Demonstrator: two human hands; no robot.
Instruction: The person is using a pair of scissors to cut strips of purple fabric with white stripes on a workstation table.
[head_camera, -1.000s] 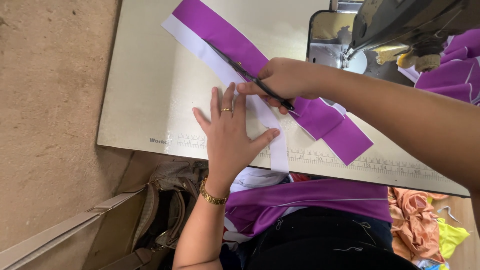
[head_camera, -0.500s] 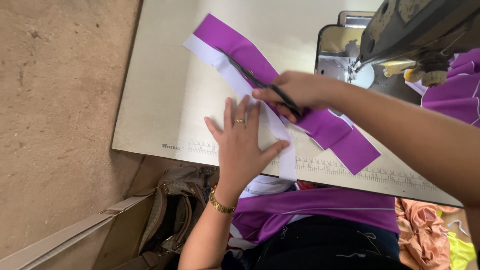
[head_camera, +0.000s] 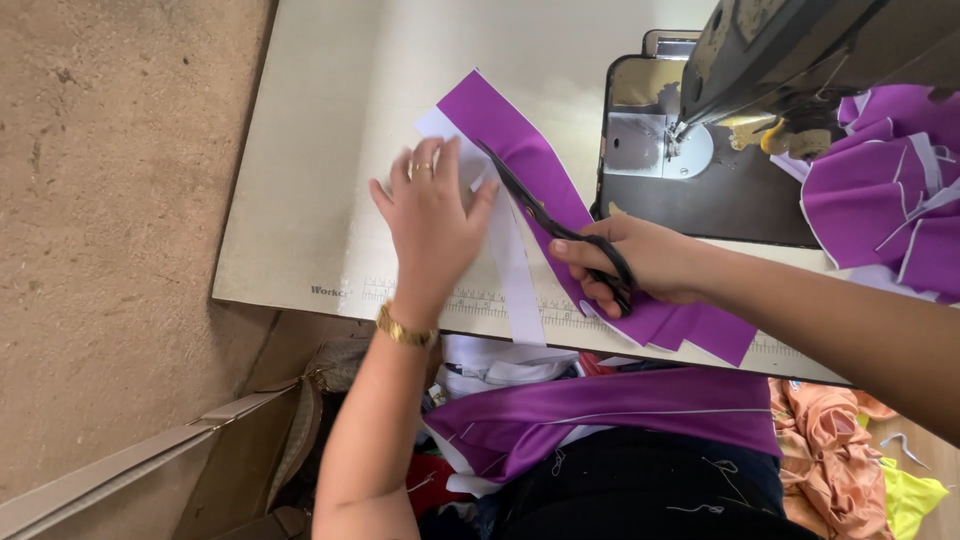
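Observation:
My left hand (head_camera: 432, 215) lies flat, fingers spread, on a white fabric strip (head_camera: 515, 275) on the pale sewing table (head_camera: 330, 130). A gold ring and a gold bracelet show on that hand and wrist. My right hand (head_camera: 640, 262) grips black scissors (head_camera: 545, 215) by the handles. The blades point up and left along the seam where the white strip meets a long purple fabric piece (head_camera: 520, 150). The purple piece runs diagonally across the table and under my right hand.
A black sewing machine (head_camera: 760, 60) stands at the top right with more purple and white fabric (head_camera: 890, 200) beside it. Purple fabric (head_camera: 600, 410) lies on my lap, orange and yellow cloth (head_camera: 850, 450) at the lower right. A bag (head_camera: 310, 400) sits on the brown floor (head_camera: 110, 250).
My left hand has slid up the white strip, further from the table's front edge. My right hand has drawn back toward the edge, and the scissor blades now lie exposed along the fabric.

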